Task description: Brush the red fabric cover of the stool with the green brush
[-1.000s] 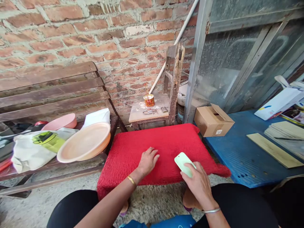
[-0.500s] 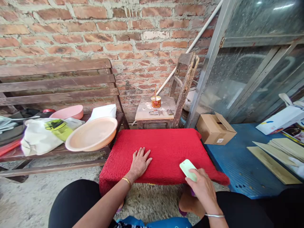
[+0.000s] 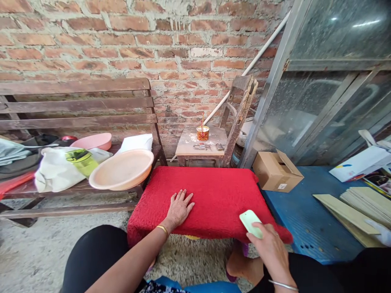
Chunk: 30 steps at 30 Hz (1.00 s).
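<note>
A fuzzy red cloth [image 3: 210, 191] covers a low table in front of me and hangs over its near edge. My left hand [image 3: 180, 208] lies flat on the cloth's left half, fingers spread, holding nothing. Over the near right part of the cloth, my right hand [image 3: 269, 242] grips a pale green brush-like thing [image 3: 251, 223], flat and rounded with a small hole near its far end. Its underside is hidden, so I cannot tell whether it touches the cloth.
At left, a wooden bench [image 3: 76, 120] holds a peach basin [image 3: 122, 169], a pink basin [image 3: 93, 141] and a white bag [image 3: 55, 171]. Behind stands a chair [image 3: 198, 152] with a tin [image 3: 203, 133] and padlocks. A cardboard box [image 3: 276, 171] sits on a blue surface [image 3: 305, 224] at right.
My right hand has moved a little to the right and down with the pale green thing in its grip. The left hand stays flat in place. The view has shifted slightly.
</note>
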Each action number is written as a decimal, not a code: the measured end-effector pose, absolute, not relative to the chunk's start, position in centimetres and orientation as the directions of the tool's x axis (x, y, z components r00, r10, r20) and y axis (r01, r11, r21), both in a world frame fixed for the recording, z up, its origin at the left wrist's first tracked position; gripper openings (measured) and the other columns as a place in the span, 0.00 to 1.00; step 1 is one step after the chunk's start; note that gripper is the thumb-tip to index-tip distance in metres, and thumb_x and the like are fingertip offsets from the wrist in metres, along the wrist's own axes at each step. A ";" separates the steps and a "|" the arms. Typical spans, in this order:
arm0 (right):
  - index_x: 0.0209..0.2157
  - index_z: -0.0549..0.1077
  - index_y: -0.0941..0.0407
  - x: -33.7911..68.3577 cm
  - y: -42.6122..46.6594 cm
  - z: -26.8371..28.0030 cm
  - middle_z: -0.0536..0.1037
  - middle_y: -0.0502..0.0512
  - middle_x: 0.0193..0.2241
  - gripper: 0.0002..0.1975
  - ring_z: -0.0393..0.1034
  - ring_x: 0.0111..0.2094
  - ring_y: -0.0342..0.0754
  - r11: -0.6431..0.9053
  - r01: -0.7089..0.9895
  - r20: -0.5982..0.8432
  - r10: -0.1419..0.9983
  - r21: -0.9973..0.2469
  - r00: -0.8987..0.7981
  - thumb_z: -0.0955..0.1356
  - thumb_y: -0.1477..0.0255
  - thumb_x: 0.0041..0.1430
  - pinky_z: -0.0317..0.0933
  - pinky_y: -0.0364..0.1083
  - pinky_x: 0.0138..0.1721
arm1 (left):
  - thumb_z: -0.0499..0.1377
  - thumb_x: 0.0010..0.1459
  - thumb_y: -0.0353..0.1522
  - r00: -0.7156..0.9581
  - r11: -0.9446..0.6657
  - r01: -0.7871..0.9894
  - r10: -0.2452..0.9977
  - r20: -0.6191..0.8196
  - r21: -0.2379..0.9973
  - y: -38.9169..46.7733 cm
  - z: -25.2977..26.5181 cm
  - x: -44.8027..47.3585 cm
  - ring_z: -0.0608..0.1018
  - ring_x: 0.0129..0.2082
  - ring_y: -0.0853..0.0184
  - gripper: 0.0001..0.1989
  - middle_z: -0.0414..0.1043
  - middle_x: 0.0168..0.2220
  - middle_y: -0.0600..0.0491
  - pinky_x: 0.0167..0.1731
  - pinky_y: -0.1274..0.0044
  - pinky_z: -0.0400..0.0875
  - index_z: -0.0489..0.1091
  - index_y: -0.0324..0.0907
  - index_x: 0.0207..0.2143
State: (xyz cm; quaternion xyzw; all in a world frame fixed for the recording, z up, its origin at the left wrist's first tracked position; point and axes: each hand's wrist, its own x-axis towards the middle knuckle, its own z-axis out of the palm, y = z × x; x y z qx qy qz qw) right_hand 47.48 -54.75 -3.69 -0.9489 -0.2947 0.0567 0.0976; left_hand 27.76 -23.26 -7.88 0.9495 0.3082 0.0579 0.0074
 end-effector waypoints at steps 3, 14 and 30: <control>0.50 0.75 0.49 49.1 -57.5 -3.5 0.71 0.59 0.37 0.21 0.71 0.35 0.56 -0.932 0.348 0.015 0.349 -0.103 0.937 0.61 0.57 0.62 0.65 0.52 0.40 | 0.47 0.68 0.45 0.803 -0.810 0.584 0.586 0.113 0.053 -23.2 -7.9 27.8 0.61 0.65 0.54 0.24 0.61 0.65 0.44 0.62 0.58 0.54 0.65 0.50 0.62; 0.49 0.77 0.48 49.1 -56.6 -3.3 0.72 0.59 0.40 0.18 0.72 0.38 0.57 -0.894 0.439 0.011 0.440 -0.087 0.898 0.65 0.60 0.61 0.64 0.51 0.39 | 0.48 0.67 0.44 0.801 -0.808 0.587 0.589 0.109 0.056 -23.3 -7.8 27.8 0.61 0.65 0.54 0.24 0.61 0.65 0.44 0.63 0.58 0.53 0.66 0.50 0.62; 0.51 0.77 0.50 50.0 -57.7 -3.7 0.72 0.62 0.38 0.22 0.71 0.33 0.57 -0.973 0.227 0.158 0.218 -0.045 0.963 0.63 0.55 0.63 0.65 0.52 0.35 | 0.48 0.67 0.43 0.799 -0.807 0.586 0.591 0.113 0.074 -23.3 -7.7 27.8 0.61 0.65 0.54 0.24 0.61 0.64 0.44 0.62 0.58 0.53 0.66 0.50 0.61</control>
